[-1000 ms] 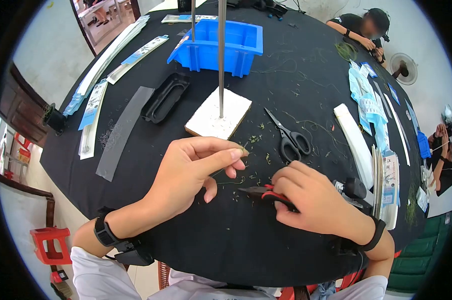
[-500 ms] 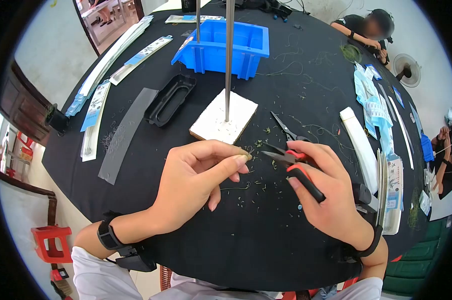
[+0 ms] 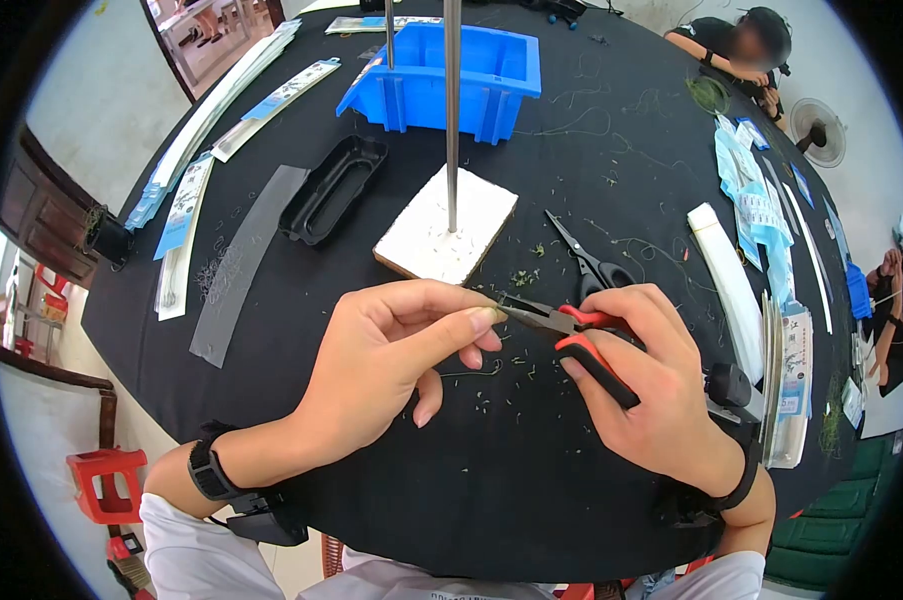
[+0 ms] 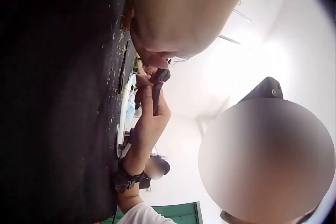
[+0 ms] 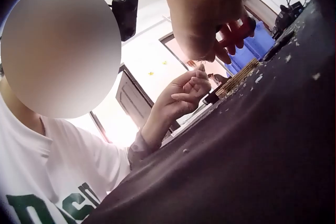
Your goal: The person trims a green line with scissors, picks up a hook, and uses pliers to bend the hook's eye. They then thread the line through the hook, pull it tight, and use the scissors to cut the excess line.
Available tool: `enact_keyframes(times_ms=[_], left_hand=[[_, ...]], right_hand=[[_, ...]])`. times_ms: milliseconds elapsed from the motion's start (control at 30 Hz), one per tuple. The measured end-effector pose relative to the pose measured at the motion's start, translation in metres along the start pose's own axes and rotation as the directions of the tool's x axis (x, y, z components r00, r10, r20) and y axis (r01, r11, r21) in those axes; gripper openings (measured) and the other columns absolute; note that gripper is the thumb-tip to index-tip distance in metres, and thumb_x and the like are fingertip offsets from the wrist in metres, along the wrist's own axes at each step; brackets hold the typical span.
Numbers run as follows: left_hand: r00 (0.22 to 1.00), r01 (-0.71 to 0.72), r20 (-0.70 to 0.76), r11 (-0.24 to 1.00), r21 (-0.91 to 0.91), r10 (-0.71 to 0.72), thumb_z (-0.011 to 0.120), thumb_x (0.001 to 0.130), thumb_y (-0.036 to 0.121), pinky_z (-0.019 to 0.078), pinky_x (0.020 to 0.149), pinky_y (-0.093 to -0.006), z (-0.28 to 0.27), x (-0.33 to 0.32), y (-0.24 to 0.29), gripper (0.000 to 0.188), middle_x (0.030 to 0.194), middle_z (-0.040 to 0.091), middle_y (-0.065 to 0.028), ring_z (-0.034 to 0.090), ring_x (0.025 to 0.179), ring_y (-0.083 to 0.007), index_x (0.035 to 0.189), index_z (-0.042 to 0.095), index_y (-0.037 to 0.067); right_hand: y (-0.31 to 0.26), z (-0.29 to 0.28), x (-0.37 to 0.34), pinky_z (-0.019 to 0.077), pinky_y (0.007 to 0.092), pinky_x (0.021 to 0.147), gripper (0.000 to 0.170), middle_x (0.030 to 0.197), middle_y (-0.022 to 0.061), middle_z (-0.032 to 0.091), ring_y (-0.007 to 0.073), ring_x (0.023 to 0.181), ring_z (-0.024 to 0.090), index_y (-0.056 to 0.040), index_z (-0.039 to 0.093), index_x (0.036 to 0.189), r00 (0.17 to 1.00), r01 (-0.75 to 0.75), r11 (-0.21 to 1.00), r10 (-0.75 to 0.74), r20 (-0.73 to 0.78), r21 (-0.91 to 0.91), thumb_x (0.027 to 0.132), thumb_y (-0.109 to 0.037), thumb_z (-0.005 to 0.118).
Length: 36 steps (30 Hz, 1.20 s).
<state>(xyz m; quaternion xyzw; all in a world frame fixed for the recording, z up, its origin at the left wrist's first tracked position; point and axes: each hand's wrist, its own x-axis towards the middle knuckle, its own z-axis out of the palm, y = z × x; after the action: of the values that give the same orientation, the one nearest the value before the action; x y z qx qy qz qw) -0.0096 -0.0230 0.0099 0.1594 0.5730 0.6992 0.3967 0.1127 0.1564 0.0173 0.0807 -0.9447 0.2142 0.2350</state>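
Note:
In the head view my left hand [image 3: 386,350] pinches a small greenish piece [image 3: 499,312] between thumb and forefinger; most of it is hidden by the fingertips, and I cannot tell its kind. My right hand [image 3: 656,385] grips needle-nose pliers [image 3: 601,365] by their red and black handles. The pliers' tips point left, slightly parted, right at the left fingertips. Below the hands lie a short thin strand [image 3: 476,373] and scattered green clippings [image 3: 523,278]. The right wrist view shows the left hand [image 5: 181,98] with thumb and forefinger together.
Behind the hands stands a white block [image 3: 446,250] with an upright metal rod [image 3: 452,130]. Black scissors [image 3: 591,265] lie right of it. Farther back are a black tray [image 3: 336,190] and a blue bin [image 3: 451,95]. Packaged strips [image 3: 786,370] lie at the right.
My right hand has raised the pliers from low over the table, spread them, and brought their tips left to the left fingertips. The left hand keeps its pinch in nearly the same place.

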Motion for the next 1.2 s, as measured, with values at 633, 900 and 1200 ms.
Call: enact_keyframes(times_ms=[633,900,1200], left_hand=[[0.997,-0.069,0.025,0.994,0.088,0.067,0.059,0.087,0.009,0.0452,0.034,-0.0189,0.001,-0.002,-0.001,0.017,0.072,0.059,-0.0091,0.054,0.059,-0.0072,0.093,0.063,-0.007],[0.999,-0.033,0.022,0.992,0.122,0.031,0.059,0.086,0.007,0.0468,0.036,-0.0195,0.002,-0.002,-0.002,0.016,0.071,0.060,-0.0094,0.055,0.058,-0.0078,0.092,0.064,-0.008],[0.973,0.072,0.199,0.977,0.199,-0.113,0.061,0.085,0.005,0.0474,0.038,-0.0198,0.008,-0.007,0.002,0.016,0.076,0.063,-0.0119,0.059,0.061,-0.0099,0.094,0.064,-0.007]], right_hand=[[0.002,0.004,-0.006,0.0436,0.0298,0.050,0.018,0.077,0.0106,0.052,0.0230,0.058,0.054,0.0000,0.059,0.077,0.999,-0.036,0.996,0.038,-0.019,0.080,0.065,-0.002,0.073],[0.006,-0.001,-0.003,0.0455,0.0293,0.057,0.021,0.084,0.0116,0.056,0.0228,0.067,0.057,0.0013,0.063,0.085,0.996,-0.092,0.976,0.089,0.028,0.198,0.067,-0.001,0.072],[0.002,0.007,-0.003,0.0494,0.0289,0.066,0.023,0.098,0.0138,0.056,0.0228,0.079,0.059,0.0022,0.063,0.087,0.999,-0.025,0.939,0.030,-0.010,0.342,0.067,0.001,0.073]])
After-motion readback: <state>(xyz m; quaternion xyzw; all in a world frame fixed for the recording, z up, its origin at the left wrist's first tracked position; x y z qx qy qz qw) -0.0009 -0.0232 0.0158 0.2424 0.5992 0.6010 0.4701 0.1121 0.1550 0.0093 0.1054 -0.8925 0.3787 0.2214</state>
